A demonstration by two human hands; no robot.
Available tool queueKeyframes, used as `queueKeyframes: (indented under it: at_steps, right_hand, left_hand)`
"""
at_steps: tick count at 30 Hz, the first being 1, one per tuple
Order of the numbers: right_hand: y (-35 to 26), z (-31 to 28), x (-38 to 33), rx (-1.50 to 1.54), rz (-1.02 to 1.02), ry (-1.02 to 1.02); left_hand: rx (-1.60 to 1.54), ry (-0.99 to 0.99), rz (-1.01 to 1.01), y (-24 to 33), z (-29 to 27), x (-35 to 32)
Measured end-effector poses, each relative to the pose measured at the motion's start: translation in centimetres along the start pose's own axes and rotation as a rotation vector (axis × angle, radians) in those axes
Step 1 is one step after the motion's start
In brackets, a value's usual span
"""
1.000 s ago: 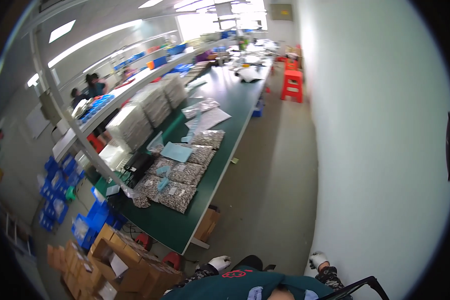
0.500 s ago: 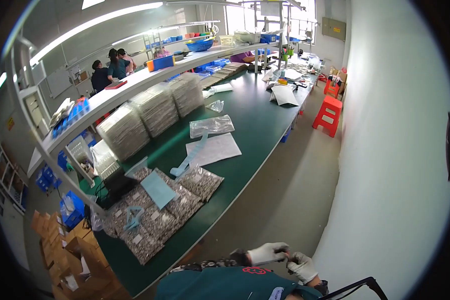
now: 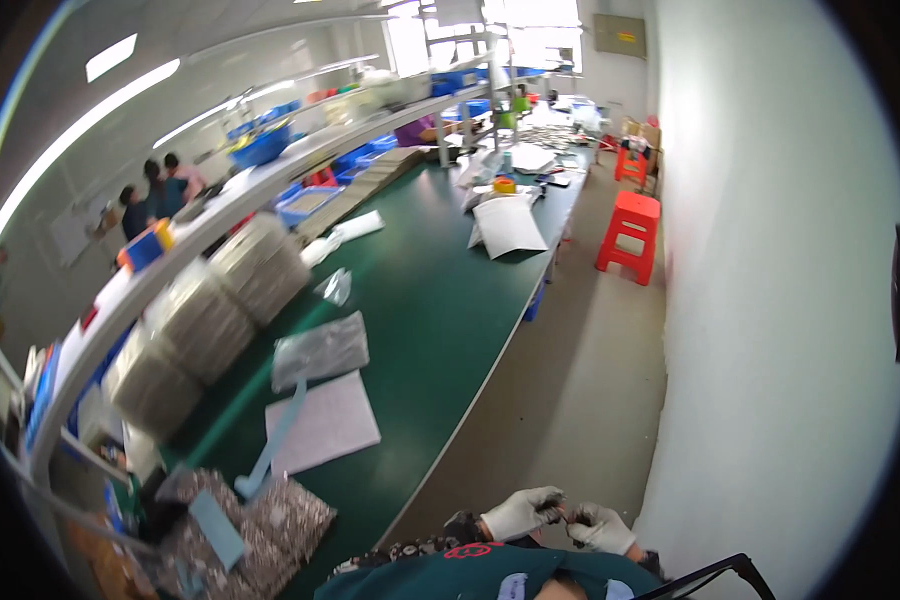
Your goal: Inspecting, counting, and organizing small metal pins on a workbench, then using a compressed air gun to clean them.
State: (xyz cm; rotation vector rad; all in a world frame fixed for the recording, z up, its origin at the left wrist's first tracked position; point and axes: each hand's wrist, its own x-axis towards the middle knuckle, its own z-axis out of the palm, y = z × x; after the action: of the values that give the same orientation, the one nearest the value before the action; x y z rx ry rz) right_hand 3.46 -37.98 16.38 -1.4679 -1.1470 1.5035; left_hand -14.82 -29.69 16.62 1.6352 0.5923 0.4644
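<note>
Left hand point(image 3: 523, 513), right hand point(image 3: 600, 528) moved closer

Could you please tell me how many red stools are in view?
2: one red stool between table and wall, another stool behind it; more may be hidden.

White gloves point(image 3: 518, 514), dark patterned sleeves point(image 3: 410, 547), red-marked teal top point(image 3: 425, 574)

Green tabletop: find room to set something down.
Widest free patch: the green tabletop between the flat translucent plastic bag and the far white paper. A narrower strip separates the near white sheet from the right edge. Crowded: near end, under clear bags of small pieces.
</note>
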Motion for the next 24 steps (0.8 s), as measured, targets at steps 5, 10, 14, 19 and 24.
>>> queueKeyframes:
  at_steps: [5, 10, 14, 19, 24]
  right_hand:
    - [-6.5, -3.2, 10.9, -0.218, -0.224, -0.136]
    - [-9.8, -6.4, 21.2, -0.370, -0.309, -0.284]
    - [-12.9, -10.4, 26.9, -0.123, -0.163, -0.205]
    - [-12.8, -17.5, 31.6, 0.028, -0.107, -0.061]
    - [-11.4, -24.0, 36.6, 0.208, -0.067, 0.162]
  left_hand:
    - [-0.026, 0.427, -0.079, 0.8, -5.8, 5.5]
    - [-0.397, 0.530, -0.003, -2.4, -10.9, 12.4]
    - [-0.635, 0.374, 0.007, -1.8, -15.6, 21.5]
    - [-0.379, 0.098, -0.077, -0.6, -17.6, 33.2]
    - [-0.270, -0.011, -0.029, -1.0, -18.7, 44.1]
